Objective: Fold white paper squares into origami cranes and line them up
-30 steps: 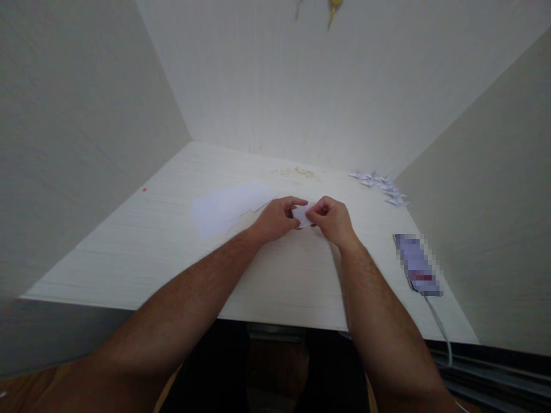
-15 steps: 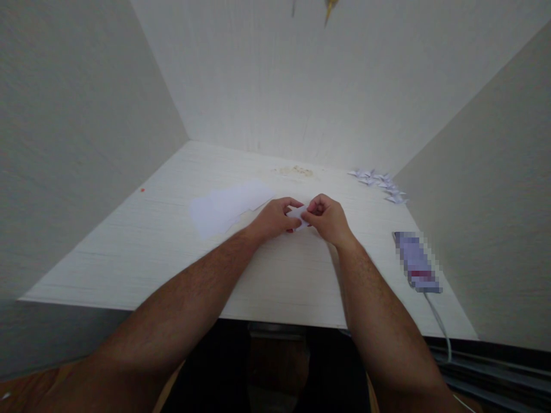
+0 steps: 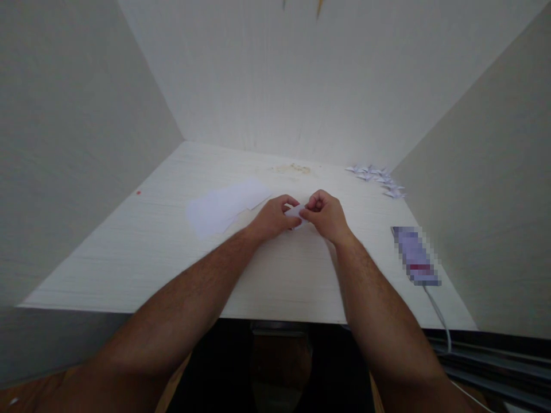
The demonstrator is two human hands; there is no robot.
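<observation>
White paper (image 3: 293,212), a small piece above the middle of the table (image 3: 284,281), is probably light, crisp and easily creased or torn. The left hand (image 3: 274,218) and right hand (image 3: 329,218) are close together, each pinching one side; its edges seem the best hold.

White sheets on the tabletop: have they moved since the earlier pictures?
No: against the back-left corner of the tabletop, the white sheets lie where they did; only the view has shifted slightly.
</observation>
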